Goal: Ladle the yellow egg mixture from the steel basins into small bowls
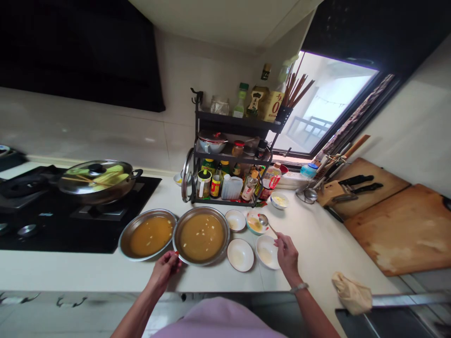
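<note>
My right hand (287, 256) is closed round the handle of a metal spoon (263, 219). The spoon's head is over a small bowl (256, 229) with some yellowish liquid in it. With its fingers pinched, my left hand (165, 267) grips the near left rim of a round metal basin (225, 241) full of brown broth with pale bits. Another metal basin (123, 244) of orange-brown broth stands against it on the left. White bowls sit between my hands: one near me (240, 255), one behind it (235, 220), and one partly behind my right hand (266, 251).
A lidded pan (105, 188) with green vegetables sits on the black stove (88, 234). Behind the bowls stands a black rack (229, 155) of bottles and jars. To the right are a bowl (279, 201), a knife block (333, 192), cutting boards (405, 230) and a cloth (352, 293).
</note>
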`<state>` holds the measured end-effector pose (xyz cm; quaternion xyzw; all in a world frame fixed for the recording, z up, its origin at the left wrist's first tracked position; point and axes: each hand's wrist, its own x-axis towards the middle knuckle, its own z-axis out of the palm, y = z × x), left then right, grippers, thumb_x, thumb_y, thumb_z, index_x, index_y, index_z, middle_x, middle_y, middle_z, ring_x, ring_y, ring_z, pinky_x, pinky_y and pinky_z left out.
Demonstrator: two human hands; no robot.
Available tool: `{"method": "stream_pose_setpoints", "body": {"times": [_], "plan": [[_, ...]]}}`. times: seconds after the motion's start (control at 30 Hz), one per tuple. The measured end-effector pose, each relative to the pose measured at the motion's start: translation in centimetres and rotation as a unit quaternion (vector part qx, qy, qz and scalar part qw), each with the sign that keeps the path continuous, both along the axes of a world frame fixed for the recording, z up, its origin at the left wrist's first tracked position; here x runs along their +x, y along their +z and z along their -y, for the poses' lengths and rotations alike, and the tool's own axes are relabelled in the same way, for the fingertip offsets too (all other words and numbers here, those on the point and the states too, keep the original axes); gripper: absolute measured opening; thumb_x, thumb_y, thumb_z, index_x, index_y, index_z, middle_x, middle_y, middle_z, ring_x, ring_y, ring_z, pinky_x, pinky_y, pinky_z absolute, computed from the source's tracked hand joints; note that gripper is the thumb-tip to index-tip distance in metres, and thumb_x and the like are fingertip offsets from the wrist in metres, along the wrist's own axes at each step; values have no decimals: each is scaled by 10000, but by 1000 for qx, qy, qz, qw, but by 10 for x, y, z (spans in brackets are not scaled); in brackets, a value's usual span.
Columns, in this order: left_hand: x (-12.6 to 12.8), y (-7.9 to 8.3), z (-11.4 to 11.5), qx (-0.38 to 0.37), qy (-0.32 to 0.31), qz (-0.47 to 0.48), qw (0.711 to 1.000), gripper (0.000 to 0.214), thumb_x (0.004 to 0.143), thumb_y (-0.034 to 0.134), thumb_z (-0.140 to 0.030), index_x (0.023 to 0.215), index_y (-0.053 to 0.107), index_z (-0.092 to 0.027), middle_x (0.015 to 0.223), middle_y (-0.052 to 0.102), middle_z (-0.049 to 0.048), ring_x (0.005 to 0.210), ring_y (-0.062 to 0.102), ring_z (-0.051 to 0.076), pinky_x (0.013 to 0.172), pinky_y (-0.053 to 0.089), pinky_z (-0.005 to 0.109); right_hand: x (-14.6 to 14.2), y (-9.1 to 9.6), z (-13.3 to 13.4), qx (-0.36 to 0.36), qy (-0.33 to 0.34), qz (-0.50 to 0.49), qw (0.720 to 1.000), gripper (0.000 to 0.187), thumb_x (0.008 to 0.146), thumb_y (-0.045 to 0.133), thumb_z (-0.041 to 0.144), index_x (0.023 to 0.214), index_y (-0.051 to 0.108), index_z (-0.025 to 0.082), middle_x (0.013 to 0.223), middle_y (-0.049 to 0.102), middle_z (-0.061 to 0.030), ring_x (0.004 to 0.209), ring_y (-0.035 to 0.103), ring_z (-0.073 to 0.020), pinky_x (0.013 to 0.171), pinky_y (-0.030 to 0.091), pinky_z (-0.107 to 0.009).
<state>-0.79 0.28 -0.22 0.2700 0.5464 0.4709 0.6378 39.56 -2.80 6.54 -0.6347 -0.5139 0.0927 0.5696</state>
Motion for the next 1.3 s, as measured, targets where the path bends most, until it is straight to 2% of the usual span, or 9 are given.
{"method": "stream_pose_setpoints", "body": {"times": [0.1, 0.17, 0.27, 0.37, 0.63, 0.87, 1.1, 1.2, 1.3], "plan": [[0, 2, 0, -3, 1, -2, 1000, 448, 507, 751, -536, 631, 515, -176, 488, 565, -27, 440, 476, 88, 461, 354, 202, -2, -6, -1, -6, -10, -36, 999, 319, 788, 548, 471, 899, 646, 189, 802, 623, -35, 652, 641, -167, 610, 572, -332], [1, 4, 1, -6, 2, -8, 1000, 446, 502, 750, -532, 633, 513, -177, 486, 563, -29, 436, 471, 87, 464, 355, 203, -3, -11, -5, -16, -49, -105, 993, 341, 764, 573, 463, 921, 631, 166, 724, 641, -24, 605, 650, -167, 585, 569, -318], [2, 7, 1, -6, 3, -16, 1000, 440, 504, 742, -530, 629, 507, -181, 492, 559, -29, 442, 478, 92, 472, 359, 208, -2, -16, -11, -5, -130, -257, 957, 346, 718, 620, 429, 906, 597, 140, 576, 627, 10, 518, 650, -165, 529, 560, -286], [3, 9, 1, -7, 1, -23, 1000, 443, 489, 739, -535, 614, 498, -184, 490, 551, -29, 440, 477, 94, 464, 348, 209, 2, -17, -15, 22, -161, -341, 926, 327, 685, 632, 415, 850, 564, 141, 530, 616, 22, 471, 642, -166, 482, 555, -277], [1, 6, 1, -12, 6, -3, 1000, 430, 489, 754, -511, 632, 518, -181, 480, 564, -31, 439, 479, 89, 466, 366, 202, 8, -4, -12, 45, -148, -370, 916, 323, 642, 667, 375, 842, 565, 143, 538, 626, 19, 466, 640, -158, 475, 554, -265], [1, 4, 0, -15, 10, -2, 1000, 430, 496, 760, -511, 633, 520, -181, 480, 564, -34, 441, 478, 89, 465, 373, 204, -2, 21, -9, 46, -131, -367, 920, 317, 653, 676, 364, 854, 582, 137, 544, 630, 15, 476, 639, -144, 471, 539, -230], [2, 3, 0, -13, 13, 8, 1000, 429, 497, 764, -503, 628, 511, -182, 470, 566, -37, 433, 468, 81, 453, 366, 194, -34, 46, -13, 7, -66, -368, 927, 347, 663, 692, 402, 857, 585, 134, 554, 629, 0, 492, 641, -162, 460, 531, -246], [2, 4, 0, -16, 13, 9, 1000, 427, 499, 763, -500, 626, 507, -182, 475, 568, -39, 437, 469, 79, 456, 367, 192, -54, 49, -16, -9, -32, -364, 931, 353, 676, 687, 428, 854, 586, 140, 586, 635, -2, 500, 637, -163, 452, 522, -251], [2, 5, 1, -16, 10, 12, 1000, 432, 497, 761, -503, 617, 499, -182, 476, 566, -41, 441, 468, 76, 455, 359, 187, -75, 44, -17, -25, 16, -323, 946, 347, 734, 646, 453, 890, 589, 149, 629, 646, -5, 518, 640, -172, 467, 531, -276]]}}
